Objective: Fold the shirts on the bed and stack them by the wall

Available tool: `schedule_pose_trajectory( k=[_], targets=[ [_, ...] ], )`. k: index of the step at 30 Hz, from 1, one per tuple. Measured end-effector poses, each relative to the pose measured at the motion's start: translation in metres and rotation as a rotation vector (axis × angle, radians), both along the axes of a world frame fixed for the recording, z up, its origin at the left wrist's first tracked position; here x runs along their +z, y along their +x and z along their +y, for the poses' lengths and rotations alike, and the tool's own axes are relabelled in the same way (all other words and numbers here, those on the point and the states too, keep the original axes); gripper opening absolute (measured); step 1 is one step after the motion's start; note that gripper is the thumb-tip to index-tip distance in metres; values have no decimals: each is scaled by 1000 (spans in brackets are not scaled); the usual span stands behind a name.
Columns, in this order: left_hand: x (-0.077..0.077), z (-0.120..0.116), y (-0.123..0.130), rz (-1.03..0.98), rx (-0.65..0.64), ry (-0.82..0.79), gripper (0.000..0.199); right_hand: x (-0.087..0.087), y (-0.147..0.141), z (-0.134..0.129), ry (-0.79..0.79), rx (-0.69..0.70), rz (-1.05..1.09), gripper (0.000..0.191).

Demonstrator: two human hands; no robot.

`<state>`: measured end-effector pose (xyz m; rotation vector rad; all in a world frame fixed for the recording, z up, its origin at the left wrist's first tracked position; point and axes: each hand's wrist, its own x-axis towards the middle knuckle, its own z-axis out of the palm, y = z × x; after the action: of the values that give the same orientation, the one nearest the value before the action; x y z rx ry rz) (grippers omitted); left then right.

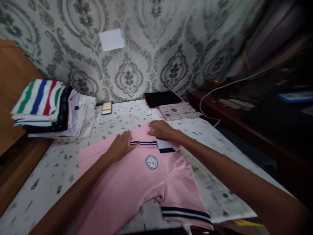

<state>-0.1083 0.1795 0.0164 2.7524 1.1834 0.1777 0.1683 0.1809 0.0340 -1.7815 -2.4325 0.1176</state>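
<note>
A pink shirt lies spread on a white patterned sheet, its collar end away from me. It has a round badge on the chest, dark and white stripes on the sleeve cuff and collar, and a white panel with a dark edge beside the collar. My left hand rests flat on the shirt left of the collar, fingers extended. My right hand is at the collar's far right corner, over the white panel, with its fingers bent and pressed together on the cloth; whether they pinch the fabric is hard to tell.
A stack of folded clothes stands at the left, near a small framed card. Folded black cloth and grey printed cloth lie at the back. A cable hangs by the dark furniture at right.
</note>
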Motion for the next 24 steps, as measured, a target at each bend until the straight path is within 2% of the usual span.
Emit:
schedule_pose_trajectory(
  k=[3, 6, 10, 13, 15, 18, 21, 24],
  targets=[
    [-4, -1, -46, 80, 43, -33, 73, -12, 8, 4, 9, 26, -41, 49],
    [0, -4, -97, 124, 155, -57, 75, -20, 14, 11, 12, 36, -53, 52],
    [5, -11, -155, 120, 304, -65, 79, -19, 10, 12, 2, 35, -69, 51],
    [7, -19, -183, 80, 348, -18, 76, -14, 4, 7, -3, 31, -84, 45],
    [9, -27, -191, 37, 333, 62, 67, -9, -3, 3, 19, 32, -93, 37],
    [13, -38, -189, 4, 273, 164, 55, 1, -18, -4, 58, 63, -114, 28],
    [12, -44, -176, 21, 210, 179, 56, 8, -43, -11, 50, 142, -77, 26],
    [4, -45, -164, 45, 150, 152, 63, 9, -73, -20, 26, 259, 26, 27]
  ],
)
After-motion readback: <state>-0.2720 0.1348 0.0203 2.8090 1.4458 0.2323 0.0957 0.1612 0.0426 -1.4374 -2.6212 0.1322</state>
